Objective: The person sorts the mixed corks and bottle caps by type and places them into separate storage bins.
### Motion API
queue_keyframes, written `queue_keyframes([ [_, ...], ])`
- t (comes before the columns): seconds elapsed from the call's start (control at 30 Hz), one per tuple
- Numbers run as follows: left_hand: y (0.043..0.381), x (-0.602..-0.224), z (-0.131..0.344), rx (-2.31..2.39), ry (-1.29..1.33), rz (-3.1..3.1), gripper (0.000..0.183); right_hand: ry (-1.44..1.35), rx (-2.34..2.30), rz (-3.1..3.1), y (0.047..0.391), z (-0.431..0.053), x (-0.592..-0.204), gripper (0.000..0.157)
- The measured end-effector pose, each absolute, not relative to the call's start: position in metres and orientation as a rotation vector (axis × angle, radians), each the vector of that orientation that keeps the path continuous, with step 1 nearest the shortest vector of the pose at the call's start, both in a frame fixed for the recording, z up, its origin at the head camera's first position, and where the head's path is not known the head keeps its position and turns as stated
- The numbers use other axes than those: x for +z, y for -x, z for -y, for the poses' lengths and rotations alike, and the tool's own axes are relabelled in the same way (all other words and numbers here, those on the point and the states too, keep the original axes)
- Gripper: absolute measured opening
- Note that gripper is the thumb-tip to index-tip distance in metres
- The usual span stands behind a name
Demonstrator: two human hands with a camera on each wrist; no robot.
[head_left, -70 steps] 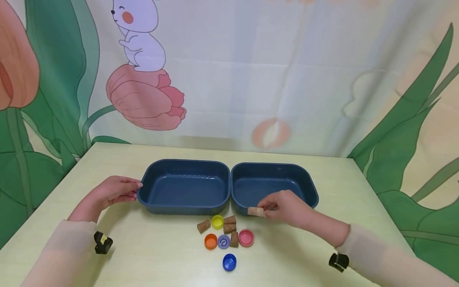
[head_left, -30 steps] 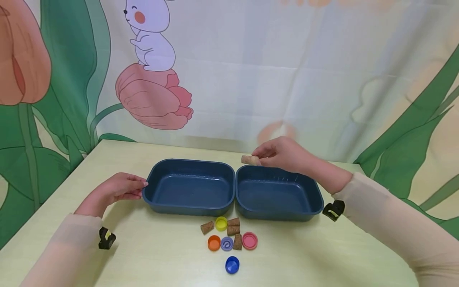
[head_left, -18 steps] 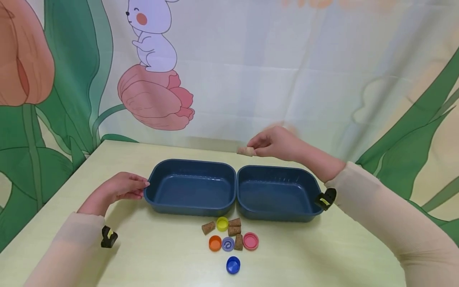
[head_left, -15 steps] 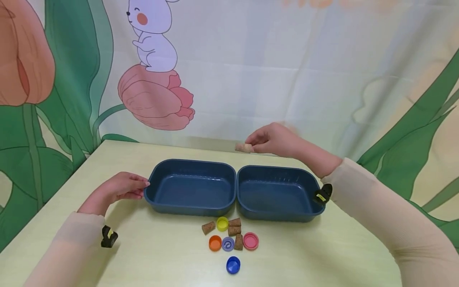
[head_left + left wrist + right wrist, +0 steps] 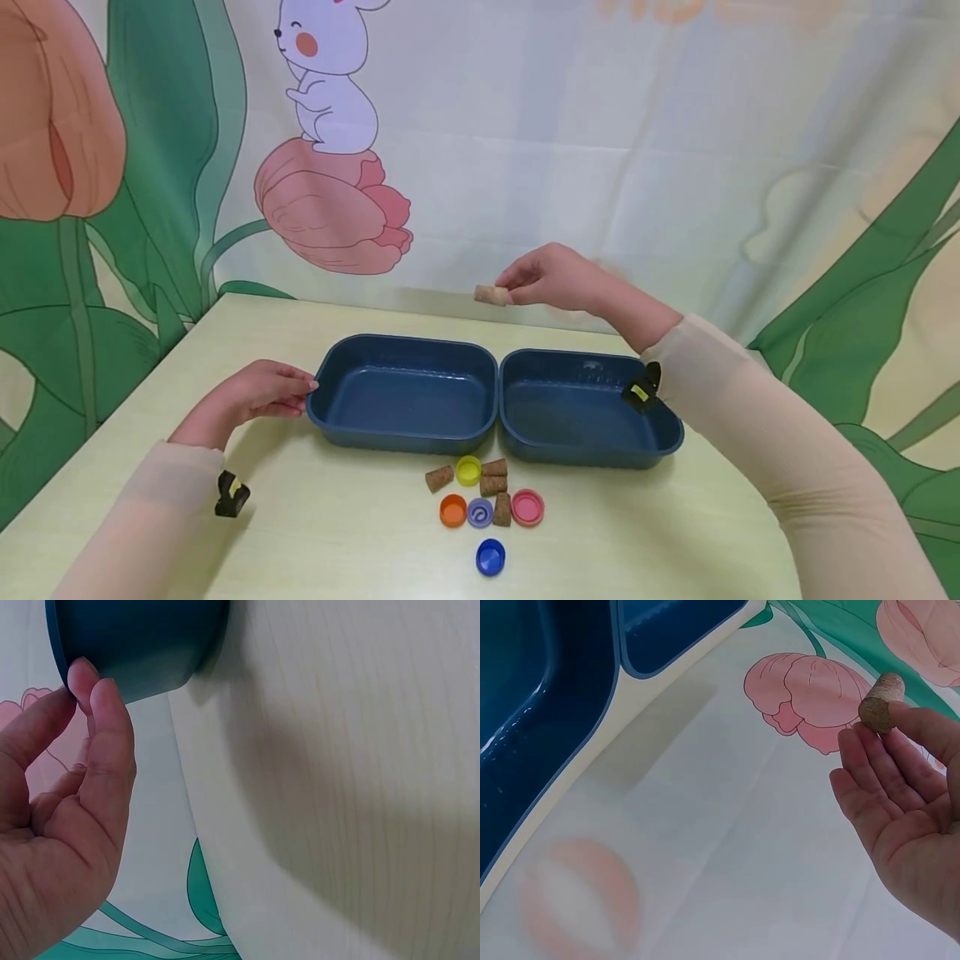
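i see open air under the right hand [image 5: 555,279]; two trays [image 5: 405,404] stand close together, and caps [image 5: 528,508] and corks [image 5: 493,485] crowd their near side.

We see a pale yellow wood-grained table [image 5: 337,533], and behind it hangs a white fabric curtain [image 5: 480,125], printed with pink tulips [image 5: 322,212], green leaves [image 5: 161,125] and one white rabbit [image 5: 341,108].

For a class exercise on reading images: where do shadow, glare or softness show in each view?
Head view: soft shadow on the table beside the left forearm, a pale glint in the left blue tray; left wrist view: broad soft shadow across the table; right wrist view: glare streak in the right blue tray, the peach oval on the curtain looks soft, perhaps printed so, the held cork crisper.
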State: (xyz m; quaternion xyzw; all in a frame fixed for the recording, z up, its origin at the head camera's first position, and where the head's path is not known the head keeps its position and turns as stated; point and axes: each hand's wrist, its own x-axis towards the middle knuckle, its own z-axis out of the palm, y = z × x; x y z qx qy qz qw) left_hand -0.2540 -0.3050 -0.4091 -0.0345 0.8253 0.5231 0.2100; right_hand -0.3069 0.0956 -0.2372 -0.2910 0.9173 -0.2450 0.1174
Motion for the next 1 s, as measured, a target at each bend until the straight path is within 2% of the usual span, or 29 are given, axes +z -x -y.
queue_keyframes([
  [0.57,0.256,-0.409,0.306,1.45,0.109,-2.287,0.037,0.854,-0.748,-2.674,0.321,-0.07,-0.243,0.03],
  [1.0,0.254,-0.407,0.304,1.455,0.105,-2.286,0.039,0.888,-0.704,-2.653,0.334,-0.046,-0.265,0.029],
])
